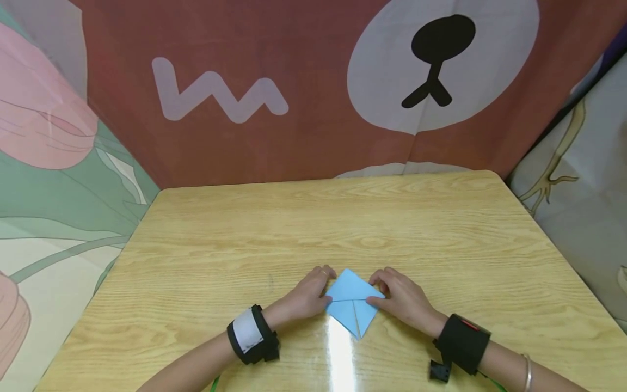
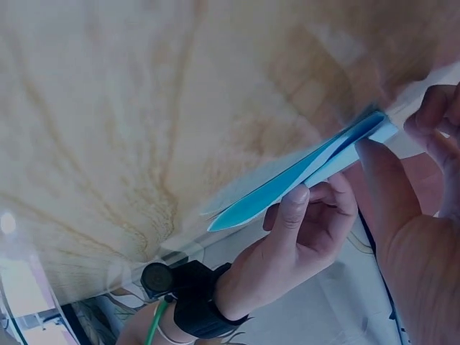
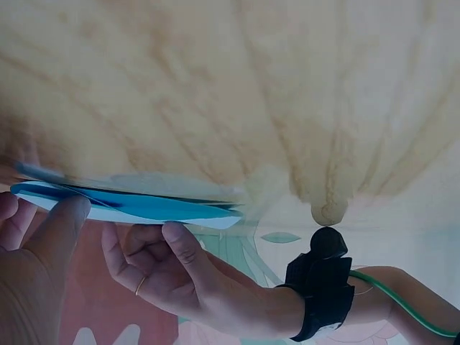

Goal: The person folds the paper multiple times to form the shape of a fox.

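A light blue sheet of paper [image 1: 350, 288], folded into a diamond with a crease across the middle and a slit running to its lower point, lies at the table's near side. At its left corner my left hand [image 1: 309, 291] pinches the paper, thumb on top. My right hand [image 1: 403, 295] pinches the right corner, its thumb also on the upper face and its fingers curled behind. In the left wrist view the folded paper [image 2: 287, 180] shows parted layers along its edge. The right wrist view shows the same layers of paper [image 3: 136, 207] edge-on between both hands.
The wooden table [image 1: 313, 228] extends beyond the hands to a brown cloth [image 1: 303, 147] with a bear face. Floral cloth [image 1: 59, 218] hangs at the left. Black straps with small cameras [image 1: 440, 371] sit on both wrists, green cables trailing from them.
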`<state>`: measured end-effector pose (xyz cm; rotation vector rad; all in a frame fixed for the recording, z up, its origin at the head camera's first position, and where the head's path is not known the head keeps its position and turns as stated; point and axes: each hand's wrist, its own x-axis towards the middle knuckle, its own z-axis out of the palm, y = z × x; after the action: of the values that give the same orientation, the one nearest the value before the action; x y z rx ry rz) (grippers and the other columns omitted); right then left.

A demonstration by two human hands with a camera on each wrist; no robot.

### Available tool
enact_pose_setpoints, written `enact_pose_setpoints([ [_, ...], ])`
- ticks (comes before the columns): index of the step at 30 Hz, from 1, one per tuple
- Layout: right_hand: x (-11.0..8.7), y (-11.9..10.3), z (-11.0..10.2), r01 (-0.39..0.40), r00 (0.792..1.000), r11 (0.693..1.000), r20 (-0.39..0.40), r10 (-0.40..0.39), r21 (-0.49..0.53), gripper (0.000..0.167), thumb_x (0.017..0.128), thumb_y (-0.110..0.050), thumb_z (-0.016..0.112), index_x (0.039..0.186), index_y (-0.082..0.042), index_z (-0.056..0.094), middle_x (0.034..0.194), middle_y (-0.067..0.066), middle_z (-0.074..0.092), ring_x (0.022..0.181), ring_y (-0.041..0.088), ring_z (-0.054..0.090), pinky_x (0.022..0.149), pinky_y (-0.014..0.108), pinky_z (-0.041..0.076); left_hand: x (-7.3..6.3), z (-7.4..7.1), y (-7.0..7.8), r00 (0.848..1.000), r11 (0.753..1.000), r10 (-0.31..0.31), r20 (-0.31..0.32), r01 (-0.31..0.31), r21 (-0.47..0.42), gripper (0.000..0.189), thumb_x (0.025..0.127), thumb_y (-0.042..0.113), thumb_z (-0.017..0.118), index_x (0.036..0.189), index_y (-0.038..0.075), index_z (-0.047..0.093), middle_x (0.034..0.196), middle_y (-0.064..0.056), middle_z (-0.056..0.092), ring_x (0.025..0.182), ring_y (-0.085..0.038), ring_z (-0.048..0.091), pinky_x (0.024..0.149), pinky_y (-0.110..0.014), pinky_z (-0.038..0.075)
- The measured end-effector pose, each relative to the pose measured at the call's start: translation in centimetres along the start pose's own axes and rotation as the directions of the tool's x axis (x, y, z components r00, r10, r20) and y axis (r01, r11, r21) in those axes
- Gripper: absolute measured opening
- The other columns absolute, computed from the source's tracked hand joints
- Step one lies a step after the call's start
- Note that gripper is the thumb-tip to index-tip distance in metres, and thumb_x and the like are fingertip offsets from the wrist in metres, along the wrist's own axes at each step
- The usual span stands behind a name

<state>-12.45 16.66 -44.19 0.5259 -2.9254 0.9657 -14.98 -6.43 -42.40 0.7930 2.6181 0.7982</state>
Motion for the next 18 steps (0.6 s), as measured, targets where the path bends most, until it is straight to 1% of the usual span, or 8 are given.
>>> enact_pose_setpoints([
  [3,0.06,-0.03,-0.04,0.003,1.0,1.0,0.009,-0.003,0.017,0.026,0.074,-0.023,0.078,0.093,-0.015,0.062,0.072,-0.007,0.044,0.062,0.003,0.037,0.054,0.018,0.031,0.06,-0.08,-0.07,1.0,0.999,0.012,-0.007,-0.012,-0.032,0.034,0.083,0.002,0.064,0.113,0.001,0.048,0.077,-0.003,0.046,0.069,-0.011,0.042,0.062,-0.022,0.038],
  [5,0.1,-0.07,-0.08,0.002,1.0,0.999,0.016,-0.003,0.034,0.026,0.074,-0.021,0.078,0.093,-0.013,0.062,0.072,-0.006,0.045,0.062,0.003,0.037,0.054,0.018,0.032,0.09,-0.1,-0.08,1.0,0.999,0.019,-0.01,-0.02,-0.049,0.034,0.082,0.001,0.064,0.112,0.001,0.048,0.071,-0.001,0.043,0.063,-0.009,0.039,0.058,-0.02,0.035],
  [10,0.16,-0.08,-0.15,0.002,1.0,0.998,0.029,-0.004,0.069,0.026,0.074,-0.018,0.078,0.094,-0.011,0.062,0.071,-0.006,0.045,0.061,0.002,0.038,0.055,0.018,0.034,0.13,-0.15,-0.07,1.0,0.997,0.019,-0.008,-0.02,-0.072,0.033,0.083,0.001,0.065,0.112,0.001,0.049,0.071,-0.002,0.044,0.063,-0.008,0.038,0.058,-0.019,0.035],
  [18,0.26,-0.13,-0.37,0.002,1.0,0.997,0.022,-0.004,0.078,0.025,0.074,-0.02,0.078,0.093,-0.011,0.063,0.072,-0.005,0.047,0.063,0.004,0.039,0.055,0.018,0.033,0.17,-0.31,0.1,1.0,0.995,0.019,-0.015,-0.02,-0.102,0.031,0.083,0.002,0.064,0.111,0.001,0.05,0.071,-0.003,0.044,0.062,-0.007,0.038,0.058,-0.018,0.033],
])
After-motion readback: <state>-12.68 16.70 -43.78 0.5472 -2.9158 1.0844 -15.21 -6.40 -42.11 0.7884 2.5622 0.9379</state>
